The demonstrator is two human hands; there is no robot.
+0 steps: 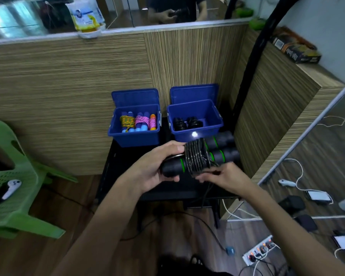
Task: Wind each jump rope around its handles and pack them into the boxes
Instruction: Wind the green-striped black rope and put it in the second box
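Observation:
A black jump rope with green-ringed handles (220, 155) is held above a small black table (127, 176). Its dark cord (195, 159) is wound in several turns around the middle of the two handles. My left hand (157, 168) grips the left ends of the handles. My right hand (221, 178) pinches the cord under the bundle, and a loose length hangs down from it. Behind stand two open blue boxes: the left box (134, 137) holds wound coloured ropes with blue handles, the right box (197, 134) holds wound black ropes (187, 123).
A wood-grain partition (68, 86) closes off the back and right. A green plastic chair (12, 176) with a white controller stands at the left. Cables, a power strip (261, 249) and chargers lie on the floor at the right.

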